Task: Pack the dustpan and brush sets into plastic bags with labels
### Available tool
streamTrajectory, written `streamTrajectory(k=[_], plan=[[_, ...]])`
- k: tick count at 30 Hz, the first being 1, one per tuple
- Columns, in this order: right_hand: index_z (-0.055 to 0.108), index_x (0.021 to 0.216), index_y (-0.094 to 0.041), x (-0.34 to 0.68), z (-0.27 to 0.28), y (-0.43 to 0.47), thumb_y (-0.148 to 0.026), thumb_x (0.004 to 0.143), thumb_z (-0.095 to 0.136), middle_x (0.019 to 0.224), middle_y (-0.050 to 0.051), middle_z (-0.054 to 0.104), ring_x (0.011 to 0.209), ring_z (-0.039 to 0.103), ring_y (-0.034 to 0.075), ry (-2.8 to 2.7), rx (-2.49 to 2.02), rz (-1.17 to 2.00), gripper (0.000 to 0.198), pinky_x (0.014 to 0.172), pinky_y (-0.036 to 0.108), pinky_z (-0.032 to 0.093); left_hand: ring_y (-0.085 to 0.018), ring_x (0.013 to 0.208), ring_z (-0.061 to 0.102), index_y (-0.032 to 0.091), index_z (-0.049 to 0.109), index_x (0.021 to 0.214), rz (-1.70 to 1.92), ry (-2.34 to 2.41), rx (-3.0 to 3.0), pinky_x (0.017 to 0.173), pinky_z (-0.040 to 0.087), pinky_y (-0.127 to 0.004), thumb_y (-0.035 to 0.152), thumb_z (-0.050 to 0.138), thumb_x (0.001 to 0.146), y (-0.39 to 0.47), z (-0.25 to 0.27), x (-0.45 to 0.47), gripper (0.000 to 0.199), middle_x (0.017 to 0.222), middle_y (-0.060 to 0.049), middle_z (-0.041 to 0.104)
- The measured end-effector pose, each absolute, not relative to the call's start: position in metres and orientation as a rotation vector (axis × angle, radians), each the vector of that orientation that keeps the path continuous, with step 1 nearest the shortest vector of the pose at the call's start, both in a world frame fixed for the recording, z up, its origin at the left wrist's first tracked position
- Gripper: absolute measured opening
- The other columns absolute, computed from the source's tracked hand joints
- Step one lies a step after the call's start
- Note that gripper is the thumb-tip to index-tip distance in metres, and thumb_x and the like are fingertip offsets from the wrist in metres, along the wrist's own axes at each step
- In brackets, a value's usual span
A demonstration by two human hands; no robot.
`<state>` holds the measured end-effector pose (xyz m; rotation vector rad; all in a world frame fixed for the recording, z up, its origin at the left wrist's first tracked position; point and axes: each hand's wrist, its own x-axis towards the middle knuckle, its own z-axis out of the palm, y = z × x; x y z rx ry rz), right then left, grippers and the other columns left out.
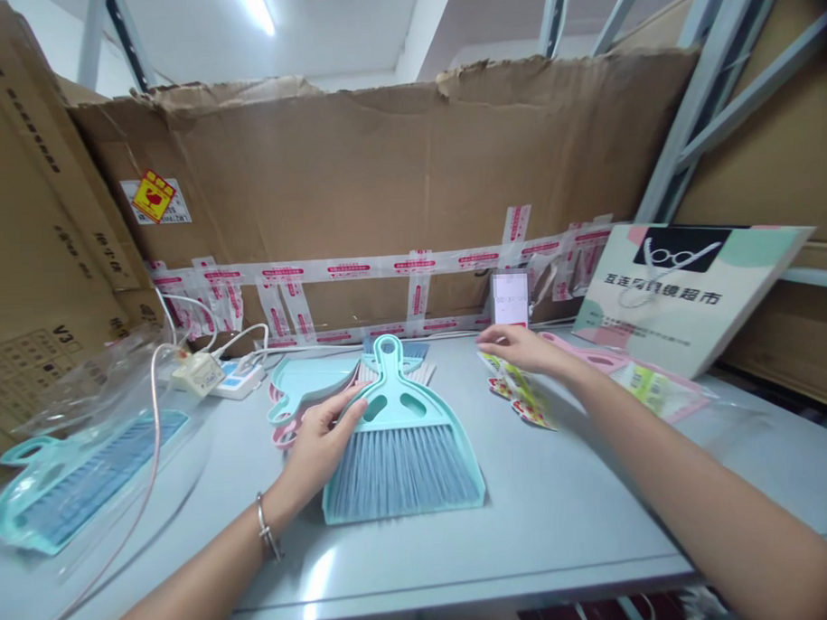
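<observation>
My left hand (326,435) grips the left edge of a mint-green dustpan (470,475), thumb on top. A matching hand brush (405,468) with blue-grey bristles is nested in the pan, their handles together at the top. Over to the right, my right hand (520,347) has its fingers bent at the upper end of yellow-green printed label cards (521,392). The fingertips appear to pinch a card, though the hand partly hides it. More cards with red and yellow edges lie just below.
Loose dustpans (321,376) and brushes lie behind the set. A bagged green set (87,484) is at left beside a power strip (240,379) and cables. At right are a pink bagged set (660,387) and a printed box (690,291). Cardboard (382,175) walls the back.
</observation>
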<state>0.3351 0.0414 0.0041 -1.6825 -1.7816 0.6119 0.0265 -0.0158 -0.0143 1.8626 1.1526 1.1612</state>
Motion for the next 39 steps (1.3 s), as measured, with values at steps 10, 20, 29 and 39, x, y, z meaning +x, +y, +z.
streamTrajectory(k=[10, 20, 29, 39], plan=[[0.061, 0.088, -0.015, 0.401, -0.024, 0.062, -0.032, 0.036, 0.078, 0.098, 0.014, 0.064, 0.090, 0.059, 0.030, -1.904, -2.035, 0.677, 0.057, 0.077, 0.036, 0.043, -0.024, 0.118, 0.049, 0.019, 0.061, 0.112, 1.092, 1.162, 1.856, 0.102, 0.036, -0.039, 0.039, 0.053, 0.080, -0.019, -0.012, 0.028, 0.039, 0.122, -0.005, 0.059], [0.057, 0.072, -0.018, 0.394, 0.003, 0.041, -0.048, 0.067, 0.054, 0.063, 0.002, 0.058, 0.060, 0.053, 0.015, -1.778, -1.851, 0.490, 0.031, 0.056, 0.028, 0.039, -0.024, 0.114, 0.052, 0.020, 0.063, 0.109, 1.142, 1.148, 1.824, 0.098, 0.039, -0.036, 0.040, 0.053, 0.080, -0.019, -0.011, 0.027, 0.037, 0.120, -0.003, 0.061], [0.059, 0.072, -0.022, 0.318, 0.057, -0.027, -0.043, 0.047, 0.078, 0.058, -0.004, 0.055, 0.039, 0.040, 0.005, -1.318, -0.938, 1.064, 0.038, 0.040, 0.021, 0.032, -0.023, 0.109, 0.055, 0.021, 0.063, 0.109, 1.165, 1.149, 1.564, 0.091, 0.044, -0.032, 0.045, 0.054, 0.079, -0.015, -0.019, 0.026, 0.039, 0.113, -0.003, 0.064], [0.051, 0.071, -0.019, 0.233, 0.002, -0.024, -0.036, 0.059, 0.073, 0.066, -0.003, 0.062, 0.052, 0.063, 0.010, -1.386, -1.103, 1.396, 0.031, 0.051, 0.022, 0.050, -0.022, 0.081, 0.066, 0.017, 0.062, 0.100, 1.225, 1.096, 1.310, 0.067, 0.053, -0.030, 0.054, 0.054, 0.076, -0.012, -0.023, 0.024, 0.045, 0.086, -0.004, 0.071]])
